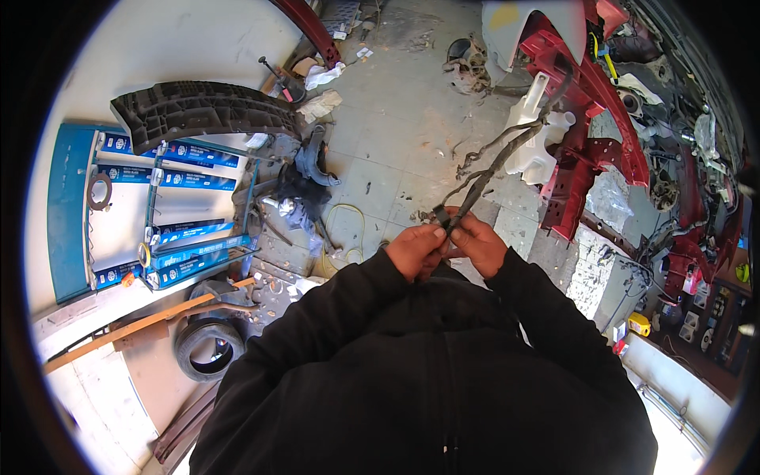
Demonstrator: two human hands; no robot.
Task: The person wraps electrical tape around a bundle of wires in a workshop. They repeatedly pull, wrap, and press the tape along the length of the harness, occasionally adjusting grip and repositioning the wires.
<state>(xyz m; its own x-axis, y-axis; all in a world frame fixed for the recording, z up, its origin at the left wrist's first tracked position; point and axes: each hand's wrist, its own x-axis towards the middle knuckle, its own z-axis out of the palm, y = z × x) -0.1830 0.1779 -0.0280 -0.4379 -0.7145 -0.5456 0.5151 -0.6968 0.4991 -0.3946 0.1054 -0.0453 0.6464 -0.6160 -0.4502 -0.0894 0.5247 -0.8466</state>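
At left, a black ribbed plastic panel [214,115] lies beyond a blue metal rack [67,222] holding long blue boxes [194,257]; a black rubber tyre [187,348] sits nearer. At right, a white plastic tank [532,158] is just beside a red metal car-body section [587,154].

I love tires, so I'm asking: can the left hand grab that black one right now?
Probably not from here: the left hand is busy pinching the dark cable bundle beside the right hand, and the tire lies well off to the left, past the left sleeve.
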